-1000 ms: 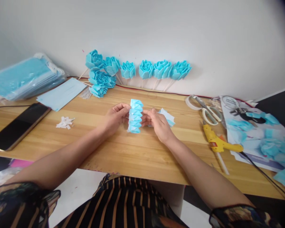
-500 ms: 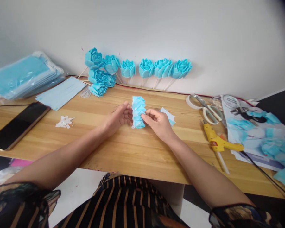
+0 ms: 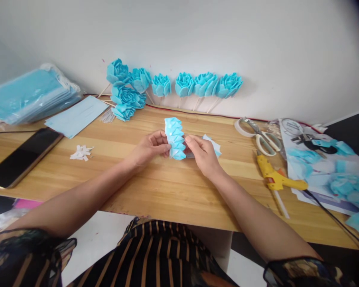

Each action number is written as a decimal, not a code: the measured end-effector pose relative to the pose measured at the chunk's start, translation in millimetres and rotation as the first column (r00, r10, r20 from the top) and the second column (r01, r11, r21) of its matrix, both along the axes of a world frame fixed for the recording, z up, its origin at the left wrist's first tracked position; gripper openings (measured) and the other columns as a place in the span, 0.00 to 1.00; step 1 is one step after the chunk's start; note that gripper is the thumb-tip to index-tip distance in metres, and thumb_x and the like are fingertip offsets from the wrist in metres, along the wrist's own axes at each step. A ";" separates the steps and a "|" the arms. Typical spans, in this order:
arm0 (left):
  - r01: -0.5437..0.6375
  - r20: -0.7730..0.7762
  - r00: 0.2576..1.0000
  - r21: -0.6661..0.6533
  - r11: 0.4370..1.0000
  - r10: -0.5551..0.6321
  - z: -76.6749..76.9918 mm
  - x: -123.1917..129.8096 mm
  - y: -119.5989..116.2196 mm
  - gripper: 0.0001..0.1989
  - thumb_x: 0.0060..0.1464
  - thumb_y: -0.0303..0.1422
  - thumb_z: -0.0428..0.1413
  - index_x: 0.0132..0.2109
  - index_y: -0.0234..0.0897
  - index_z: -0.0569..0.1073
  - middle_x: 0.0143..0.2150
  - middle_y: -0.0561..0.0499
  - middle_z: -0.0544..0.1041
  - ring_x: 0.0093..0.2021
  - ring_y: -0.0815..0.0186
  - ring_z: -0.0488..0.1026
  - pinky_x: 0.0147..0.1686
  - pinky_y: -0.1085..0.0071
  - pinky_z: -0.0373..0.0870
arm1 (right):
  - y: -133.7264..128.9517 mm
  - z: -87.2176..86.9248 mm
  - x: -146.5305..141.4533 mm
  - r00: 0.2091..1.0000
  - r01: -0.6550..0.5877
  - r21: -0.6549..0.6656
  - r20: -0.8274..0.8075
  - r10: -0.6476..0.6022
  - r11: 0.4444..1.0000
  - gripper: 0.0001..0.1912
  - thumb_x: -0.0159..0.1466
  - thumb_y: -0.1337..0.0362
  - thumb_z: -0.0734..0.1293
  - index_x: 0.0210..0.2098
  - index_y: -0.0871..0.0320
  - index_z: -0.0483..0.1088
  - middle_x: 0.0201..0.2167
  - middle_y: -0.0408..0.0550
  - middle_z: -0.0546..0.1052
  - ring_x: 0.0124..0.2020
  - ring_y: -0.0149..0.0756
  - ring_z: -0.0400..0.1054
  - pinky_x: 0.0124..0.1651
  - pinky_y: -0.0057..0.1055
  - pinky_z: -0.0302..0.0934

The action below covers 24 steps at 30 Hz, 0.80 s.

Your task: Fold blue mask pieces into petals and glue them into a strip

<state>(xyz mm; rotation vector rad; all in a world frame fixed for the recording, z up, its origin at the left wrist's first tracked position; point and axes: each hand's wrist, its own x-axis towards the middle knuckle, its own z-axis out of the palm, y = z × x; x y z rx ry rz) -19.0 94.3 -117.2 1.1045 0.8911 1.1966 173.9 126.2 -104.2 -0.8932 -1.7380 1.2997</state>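
Between my hands, above the wooden table [image 3: 155,191], stands a light blue strip of folded, pointed petals [image 3: 175,139]. My left hand [image 3: 151,148] pinches its left edge, thumb in front and fingers partly hidden behind. At the right edge, my right hand [image 3: 202,153] has its thumb and fingertips closed on the petal tips; some of its fingers are out of sight behind the strip. Just beyond my right hand lie pale blue cut pieces [image 3: 213,145], partly covered by it.
Several blue flowers on sticks [image 3: 184,85] lean on the wall. Leftward are bagged blue sheets [image 3: 26,93], a flat sheet [image 3: 77,116], a phone [image 3: 24,157] and white scraps [image 3: 81,153]. To the right lie scissors [image 3: 266,141], a tape roll [image 3: 242,127], a yellow glue gun [image 3: 275,177] and blue pieces [image 3: 344,183].
My left thumb has come onto the strip's left edge, where the hand was loosely beside it. The strip tilts slightly, and my right fingers have shifted to its right edge.
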 end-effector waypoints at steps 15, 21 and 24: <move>0.009 -0.128 0.992 -0.001 1.000 -0.009 8.2 2.5 -4.3 0.17 0.51 0.42 0.66 0.38 0.33 0.74 0.27 0.52 0.76 0.27 0.70 0.71 0.30 0.73 0.69 | -0.5 -3.3 -2.3 0.984 -0.022 0.012 0.178 0.019 1.000 0.08 0.59 0.58 0.65 0.29 0.57 0.66 0.24 0.40 0.66 0.27 0.30 0.58 0.31 0.31 0.55; 0.029 -0.200 0.979 -0.051 0.998 -0.039 9.6 1.9 -5.7 0.17 0.49 0.43 0.66 0.30 0.33 0.74 0.26 0.52 0.75 0.25 0.72 0.69 0.29 0.74 0.67 | -3.2 1.9 -2.8 0.984 -0.012 0.018 0.175 0.009 1.000 0.08 0.58 0.59 0.66 0.28 0.56 0.66 0.24 0.40 0.66 0.26 0.30 0.58 0.30 0.30 0.55; -0.010 -0.186 0.983 -0.039 0.999 0.002 8.6 1.4 -4.9 0.17 0.49 0.43 0.66 0.29 0.33 0.73 0.25 0.52 0.75 0.25 0.72 0.69 0.29 0.73 0.67 | -3.1 2.6 -1.6 0.994 -0.016 -0.006 0.108 0.017 1.000 0.13 0.62 0.56 0.66 0.26 0.56 0.65 0.23 0.39 0.65 0.26 0.29 0.58 0.31 0.30 0.55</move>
